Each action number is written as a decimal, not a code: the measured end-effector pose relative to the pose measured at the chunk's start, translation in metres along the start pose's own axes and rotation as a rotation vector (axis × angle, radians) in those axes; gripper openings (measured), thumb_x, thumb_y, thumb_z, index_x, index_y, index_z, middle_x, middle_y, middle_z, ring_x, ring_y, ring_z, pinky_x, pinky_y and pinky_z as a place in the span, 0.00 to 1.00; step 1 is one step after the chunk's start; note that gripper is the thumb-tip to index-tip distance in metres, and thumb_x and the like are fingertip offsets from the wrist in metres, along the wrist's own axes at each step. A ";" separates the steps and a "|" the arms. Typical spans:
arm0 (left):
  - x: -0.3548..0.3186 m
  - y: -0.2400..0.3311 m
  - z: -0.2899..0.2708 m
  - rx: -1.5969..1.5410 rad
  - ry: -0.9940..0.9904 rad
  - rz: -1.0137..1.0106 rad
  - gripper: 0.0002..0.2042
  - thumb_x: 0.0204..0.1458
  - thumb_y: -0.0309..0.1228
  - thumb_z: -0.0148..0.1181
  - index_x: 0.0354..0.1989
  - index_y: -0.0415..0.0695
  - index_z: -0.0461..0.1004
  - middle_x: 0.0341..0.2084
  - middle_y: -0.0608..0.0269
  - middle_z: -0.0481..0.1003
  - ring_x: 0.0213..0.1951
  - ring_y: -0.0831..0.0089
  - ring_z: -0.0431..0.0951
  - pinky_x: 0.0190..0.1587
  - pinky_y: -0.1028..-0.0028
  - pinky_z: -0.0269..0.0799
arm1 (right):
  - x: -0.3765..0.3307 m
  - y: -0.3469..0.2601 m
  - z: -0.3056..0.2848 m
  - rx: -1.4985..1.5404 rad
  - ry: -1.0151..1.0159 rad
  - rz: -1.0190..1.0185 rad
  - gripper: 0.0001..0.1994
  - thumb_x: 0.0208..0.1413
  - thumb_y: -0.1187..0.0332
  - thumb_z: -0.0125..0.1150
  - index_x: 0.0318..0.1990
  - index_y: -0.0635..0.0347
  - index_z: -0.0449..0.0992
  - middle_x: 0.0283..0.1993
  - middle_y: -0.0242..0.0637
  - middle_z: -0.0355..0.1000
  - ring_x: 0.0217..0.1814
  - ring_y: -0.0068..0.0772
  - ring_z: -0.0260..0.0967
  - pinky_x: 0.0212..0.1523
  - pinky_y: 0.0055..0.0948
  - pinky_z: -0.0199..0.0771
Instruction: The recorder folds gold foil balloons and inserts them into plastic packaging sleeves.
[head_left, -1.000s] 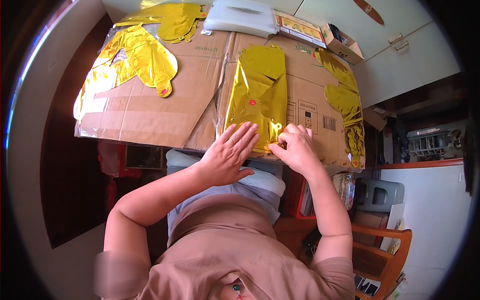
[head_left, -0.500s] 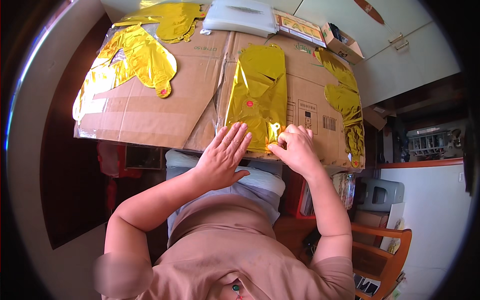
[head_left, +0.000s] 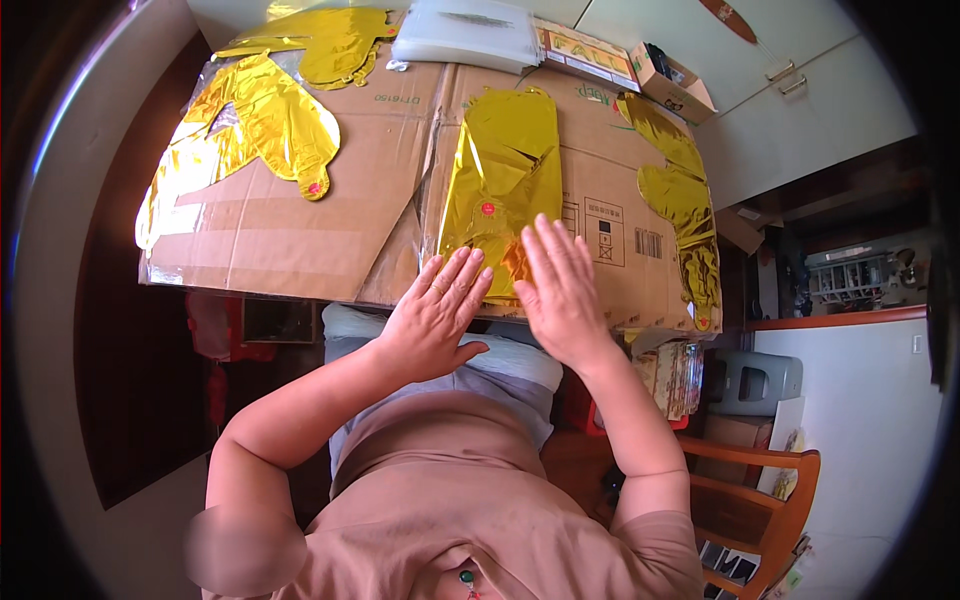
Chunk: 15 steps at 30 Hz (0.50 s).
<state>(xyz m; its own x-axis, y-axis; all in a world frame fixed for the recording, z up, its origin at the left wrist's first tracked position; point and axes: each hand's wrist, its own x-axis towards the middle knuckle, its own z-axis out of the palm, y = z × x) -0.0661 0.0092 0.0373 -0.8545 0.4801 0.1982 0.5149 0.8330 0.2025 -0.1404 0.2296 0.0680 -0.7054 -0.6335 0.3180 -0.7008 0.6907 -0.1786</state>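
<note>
Pressing flat with fingers spread, the left hand and right hand lay open on the near end of the gold foil balloon (its long axis running straight away from them over the cardboard sheet), both equally near

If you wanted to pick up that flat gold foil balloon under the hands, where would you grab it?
Probably at the far top edge of the gold foil balloon, coming from the side away from the person. It lies flat on the cardboard, and both the left hand and right hand press on its near end, so only the far end is free to pinch and peel up.
</note>
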 end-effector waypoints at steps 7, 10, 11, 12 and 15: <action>-0.002 -0.003 -0.004 -0.043 0.021 0.000 0.46 0.54 0.56 0.60 0.73 0.34 0.53 0.74 0.42 0.52 0.76 0.49 0.50 0.76 0.53 0.41 | -0.010 -0.001 0.022 0.009 -0.195 0.048 0.33 0.68 0.57 0.48 0.76 0.61 0.51 0.81 0.46 0.44 0.83 0.48 0.40 0.79 0.54 0.33; -0.006 -0.006 -0.006 -0.022 0.013 -0.024 0.47 0.54 0.55 0.60 0.73 0.34 0.53 0.74 0.42 0.52 0.76 0.50 0.50 0.76 0.53 0.41 | -0.011 -0.002 0.022 0.022 -0.185 0.080 0.33 0.68 0.58 0.48 0.76 0.61 0.51 0.82 0.45 0.43 0.83 0.47 0.39 0.79 0.55 0.33; -0.008 -0.007 -0.007 -0.008 0.007 -0.036 0.47 0.54 0.55 0.60 0.73 0.34 0.53 0.74 0.42 0.52 0.76 0.50 0.50 0.76 0.53 0.40 | -0.011 -0.003 0.022 0.022 -0.187 0.092 0.33 0.68 0.58 0.48 0.76 0.61 0.51 0.82 0.45 0.43 0.83 0.47 0.39 0.79 0.55 0.32; -0.008 -0.007 -0.007 0.000 0.040 -0.024 0.47 0.52 0.55 0.62 0.72 0.33 0.55 0.73 0.43 0.55 0.75 0.51 0.52 0.76 0.52 0.43 | -0.011 -0.003 0.022 0.022 -0.190 0.105 0.33 0.67 0.58 0.48 0.76 0.61 0.51 0.82 0.45 0.43 0.83 0.47 0.39 0.79 0.55 0.32; -0.006 -0.007 -0.008 -0.002 0.026 -0.026 0.47 0.52 0.55 0.62 0.72 0.33 0.54 0.73 0.44 0.55 0.75 0.52 0.52 0.76 0.52 0.42 | -0.013 -0.003 0.018 0.016 -0.195 0.135 0.34 0.66 0.61 0.49 0.76 0.61 0.51 0.82 0.45 0.42 0.84 0.48 0.38 0.79 0.57 0.31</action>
<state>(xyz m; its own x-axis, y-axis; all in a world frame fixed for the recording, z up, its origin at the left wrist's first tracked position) -0.0640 -0.0015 0.0423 -0.8655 0.4512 0.2178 0.4929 0.8445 0.2094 -0.1311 0.2296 0.0473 -0.7992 -0.5919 0.1043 -0.5989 0.7694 -0.2221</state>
